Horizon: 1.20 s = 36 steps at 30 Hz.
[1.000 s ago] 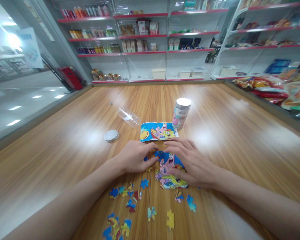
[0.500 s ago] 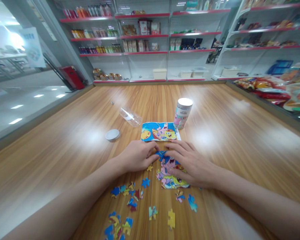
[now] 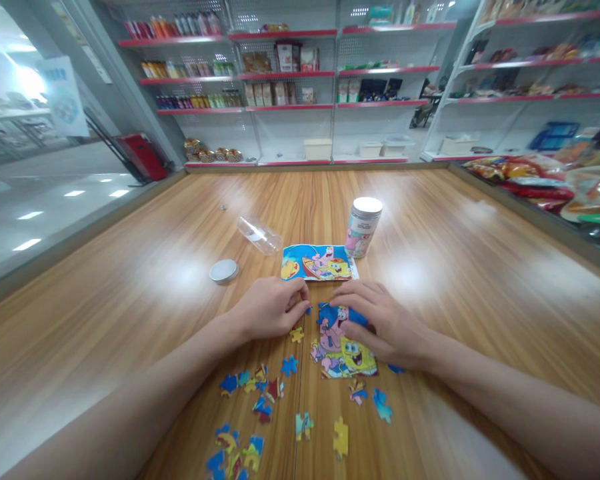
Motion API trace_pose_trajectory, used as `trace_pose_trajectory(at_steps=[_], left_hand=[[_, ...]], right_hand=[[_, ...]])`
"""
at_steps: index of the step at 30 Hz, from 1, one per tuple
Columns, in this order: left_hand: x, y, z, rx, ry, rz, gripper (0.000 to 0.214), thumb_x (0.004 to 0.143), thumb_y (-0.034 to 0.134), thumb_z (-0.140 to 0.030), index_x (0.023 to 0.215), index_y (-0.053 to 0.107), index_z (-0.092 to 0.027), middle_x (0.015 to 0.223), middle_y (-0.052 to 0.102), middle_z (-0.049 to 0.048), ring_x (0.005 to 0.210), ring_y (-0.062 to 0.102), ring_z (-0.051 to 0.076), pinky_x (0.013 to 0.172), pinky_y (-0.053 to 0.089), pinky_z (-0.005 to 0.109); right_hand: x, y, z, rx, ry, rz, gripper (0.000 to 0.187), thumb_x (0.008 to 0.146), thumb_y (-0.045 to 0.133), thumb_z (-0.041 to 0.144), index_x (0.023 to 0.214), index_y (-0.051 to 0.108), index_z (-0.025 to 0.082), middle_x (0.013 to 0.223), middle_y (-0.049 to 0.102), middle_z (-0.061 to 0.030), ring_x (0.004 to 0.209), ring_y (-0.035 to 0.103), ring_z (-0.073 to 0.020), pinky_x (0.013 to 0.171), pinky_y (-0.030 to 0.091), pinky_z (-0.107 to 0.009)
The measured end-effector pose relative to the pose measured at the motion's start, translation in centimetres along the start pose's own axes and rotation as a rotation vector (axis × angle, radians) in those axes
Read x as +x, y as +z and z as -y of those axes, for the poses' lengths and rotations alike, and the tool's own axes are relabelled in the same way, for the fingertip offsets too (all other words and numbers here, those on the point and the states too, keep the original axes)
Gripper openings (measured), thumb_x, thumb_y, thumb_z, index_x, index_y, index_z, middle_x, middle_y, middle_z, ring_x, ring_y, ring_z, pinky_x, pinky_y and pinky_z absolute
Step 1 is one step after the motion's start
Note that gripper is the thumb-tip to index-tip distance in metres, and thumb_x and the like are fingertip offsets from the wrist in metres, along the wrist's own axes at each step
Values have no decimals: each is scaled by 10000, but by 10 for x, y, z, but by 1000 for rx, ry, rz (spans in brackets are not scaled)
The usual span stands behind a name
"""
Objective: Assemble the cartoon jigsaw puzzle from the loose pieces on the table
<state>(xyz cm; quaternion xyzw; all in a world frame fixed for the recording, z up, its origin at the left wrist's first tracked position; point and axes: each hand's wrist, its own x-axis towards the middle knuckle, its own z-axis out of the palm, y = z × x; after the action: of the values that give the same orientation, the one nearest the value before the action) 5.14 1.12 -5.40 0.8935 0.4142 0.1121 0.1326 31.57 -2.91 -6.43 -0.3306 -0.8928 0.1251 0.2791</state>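
A blue piece (image 3: pixel 309 311) appears to be pinched for fitting by the left hand (image 3: pixel 269 307) beside the part-joined puzzle (image 3: pixel 334 341), partly covered on the table (image 3: pixel 300 200) by the loosely spread right hand (image 3: pixel 383 323), and careful alignment seems required.

The puzzle (image 3: pixel 332 343) looks like smooth card, the table (image 3: pixel 305 207) glossy wood.

A shop, or a room fitted out like one: pegboard-backed display shelving (image 3: pixel 293 127) with red edge strips fills the wall at 12 o'clock beyond a wood-grain desk (image 3: pixel 410 220). Rows of colourful bottles (image 3: pixel 157 69) line the racks at 11 o'clock, upright packets (image 3: pixel 267 95) stand at 12, and glossy bagged goods (image 3: pixel 530 177) crowd 2 o'clock. White tables (image 3: pixel 15 115) stand at 10 o'clock over a shiny floor (image 3: pixel 55 193).
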Motion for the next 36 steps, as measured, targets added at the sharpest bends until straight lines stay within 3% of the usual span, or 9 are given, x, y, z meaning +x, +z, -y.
trace_pose_trajectory(at_steps=[4, 6, 9, 11, 17, 20, 23, 32, 36], left_hand=[[0, 1, 7, 22, -3, -17, 140, 901, 538, -306, 861, 600, -187, 610, 581, -19, 528, 498, 111, 543, 314, 235], [-1, 3, 11, 18, 13, -31, 144, 901, 529, -298, 840, 595, -185, 585, 557, -26, 506, 476, 107, 534, 315, 233], [-2, 5, 18, 7, 45, -72, 147, 903, 525, -287, 828, 596, -183, 567, 534, -34, 493, 467, 101, 528, 321, 230], [-4, 7, 23, -1, 87, -110, 138, 904, 534, -282, 838, 606, -183, 563, 525, -42, 492, 468, 96, 531, 327, 228], [-8, 9, 29, -17, 275, -153, 163, 921, 577, -296, 1026, 670, -213, 574, 571, -47, 503, 523, 94, 537, 342, 236], [-9, 10, 28, -38, 370, -95, 194, 923, 570, -252, 1079, 685, -233, 759, 706, -3, 595, 605, 100, 578, 391, 237], [-9, 11, 29, -62, 348, -104, 206, 899, 553, -196, 1042, 698, -225, 674, 669, -16, 546, 563, 95, 556, 380, 236], [-8, 14, 38, -172, 150, -179, 135, 812, 561, -164, 847, 690, -185, 522, 469, -59, 460, 414, 67, 493, 311, 200], [-6, 16, 39, -322, 25, -332, 110, 795, 583, -183, 798, 692, -164, 498, 435, -62, 447, 363, 60, 473, 267, 199]], right_hand=[[-5, -4, -14, 156, 279, -376, 79, 926, 547, 213, 994, 585, 198, 815, 604, -20, 746, 565, -159, 699, 457, -303], [-6, -8, -26, 264, 489, -387, 40, 893, 576, 226, 901, 544, 203, 693, 527, 20, 618, 491, -132, 579, 384, -274], [-5, -17, -45, 464, 677, -363, 208, 816, 640, 256, 754, 446, 213, 593, 411, 64, 524, 367, -97, 501, 260, -254], [-4, -26, -55, 601, 696, -249, 258, 774, 677, 278, 739, 431, 210, 578, 390, 79, 504, 323, -80, 489, 218, -244], [0, -50, -59, 711, 640, 451, 374, 694, 811, 354, 765, 480, 196, 528, 446, 99, 466, 341, -61, 447, 199, -209], [1, -53, -54, 654, 627, 540, 323, 707, 799, 330, 763, 517, 183, 517, 466, 98, 463, 371, -59, 445, 229, -195], [2, -53, -54, 651, 614, 556, 265, 707, 781, 288, 797, 563, 169, 528, 486, 95, 479, 402, -61, 465, 271, -189], [-5, -55, -61, 739, 615, 503, 283, 707, 779, 313, 806, 559, 164, 578, 484, 80, 501, 376, -61, 468, 240, -199], [-8, -46, -64, 707, 634, 86, 483, 710, 764, 289, 609, 297, 214, 532, 282, 94, 475, 237, -52, 462, 146, -231]])
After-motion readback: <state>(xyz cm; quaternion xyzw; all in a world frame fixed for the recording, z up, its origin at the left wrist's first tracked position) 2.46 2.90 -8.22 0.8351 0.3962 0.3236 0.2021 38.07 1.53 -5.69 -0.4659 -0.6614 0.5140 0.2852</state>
